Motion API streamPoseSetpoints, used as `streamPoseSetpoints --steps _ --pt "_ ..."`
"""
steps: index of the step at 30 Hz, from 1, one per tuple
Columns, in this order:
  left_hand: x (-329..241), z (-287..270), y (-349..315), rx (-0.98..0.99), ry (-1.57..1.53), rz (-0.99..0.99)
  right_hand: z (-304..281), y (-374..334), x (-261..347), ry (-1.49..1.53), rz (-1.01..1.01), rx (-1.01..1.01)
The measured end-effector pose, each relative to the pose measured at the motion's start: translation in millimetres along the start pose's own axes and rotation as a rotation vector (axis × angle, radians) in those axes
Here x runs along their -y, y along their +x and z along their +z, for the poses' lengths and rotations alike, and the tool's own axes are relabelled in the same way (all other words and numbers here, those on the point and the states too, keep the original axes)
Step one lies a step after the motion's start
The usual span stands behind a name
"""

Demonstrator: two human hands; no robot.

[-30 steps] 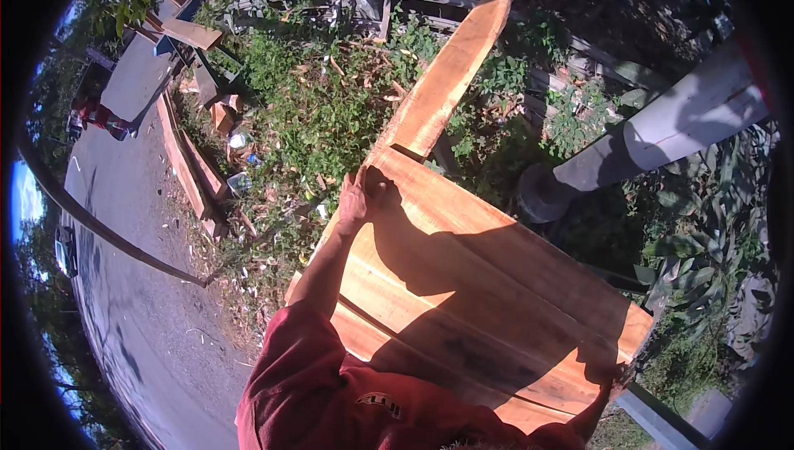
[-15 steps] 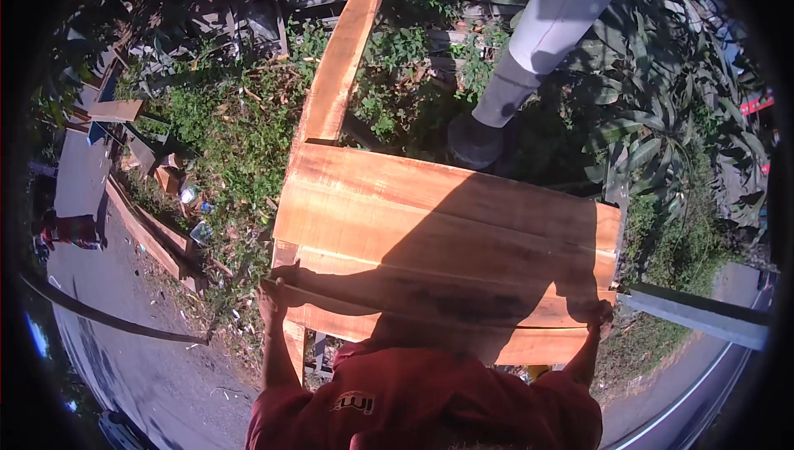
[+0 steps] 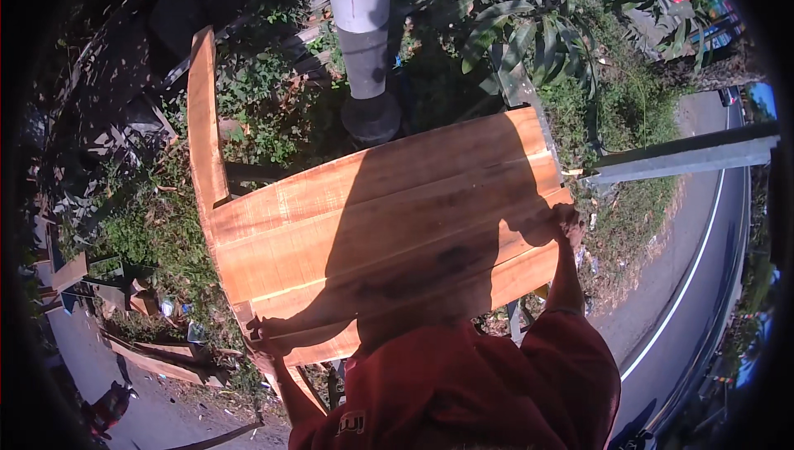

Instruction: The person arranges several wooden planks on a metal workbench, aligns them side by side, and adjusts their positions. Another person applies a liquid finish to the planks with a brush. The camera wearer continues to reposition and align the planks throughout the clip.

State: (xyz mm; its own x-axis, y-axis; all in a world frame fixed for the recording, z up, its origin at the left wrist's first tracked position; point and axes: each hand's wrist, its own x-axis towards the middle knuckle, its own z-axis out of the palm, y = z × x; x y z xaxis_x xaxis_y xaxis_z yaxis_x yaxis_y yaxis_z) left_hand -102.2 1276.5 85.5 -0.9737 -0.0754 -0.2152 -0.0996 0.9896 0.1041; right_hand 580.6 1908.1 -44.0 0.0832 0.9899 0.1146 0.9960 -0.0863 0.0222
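Several reddish-brown wooden planks (image 3: 306,235) lie side by side in front of me, forming a broad slanting surface. My left hand (image 3: 263,352) is closed at the left end of one of the nearer planks. At its opposite end, my right hand (image 3: 568,225) has its fingers wrapped over the plank's edge. Both arms are spread wide. Shadows of my head and arms darken much of the wood and blur the seams there. A longer, narrow board (image 3: 204,111) sticks out past the far left corner, under or beside the others.
A grey-and-white post (image 3: 364,61) rises just beyond the planks. A concrete beam (image 3: 686,156) extends at the right. Leafy branches (image 3: 529,28) hang at the far right. Scrap boards (image 3: 157,359) lie at the left by a paved path. A road (image 3: 703,284) runs along the right.
My view has turned to the right, so the planks now appear tilted and shifted left. Both hands stay at the plank's ends.
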Motion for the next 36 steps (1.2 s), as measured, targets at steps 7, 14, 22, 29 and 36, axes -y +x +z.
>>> streamPoseSetpoints --steps 7,14,22,29,36 --pt "50 6 67 0.110 -0.086 0.237 -67 -9 68 -0.135 0.111 0.033" --pt "1 -11 46 0.133 -0.079 0.313 -140 -19 297 0.174 -0.363 -0.129" --pt "15 -6 58 -0.030 0.045 0.256 -133 -185 722 0.429 -1.194 0.570" --pt "3 -14 27 0.034 -0.028 0.110 -160 -224 768 0.124 -1.285 0.641" --pt "-10 -28 22 0.098 0.051 0.103 -174 -225 757 0.118 -1.250 0.695"
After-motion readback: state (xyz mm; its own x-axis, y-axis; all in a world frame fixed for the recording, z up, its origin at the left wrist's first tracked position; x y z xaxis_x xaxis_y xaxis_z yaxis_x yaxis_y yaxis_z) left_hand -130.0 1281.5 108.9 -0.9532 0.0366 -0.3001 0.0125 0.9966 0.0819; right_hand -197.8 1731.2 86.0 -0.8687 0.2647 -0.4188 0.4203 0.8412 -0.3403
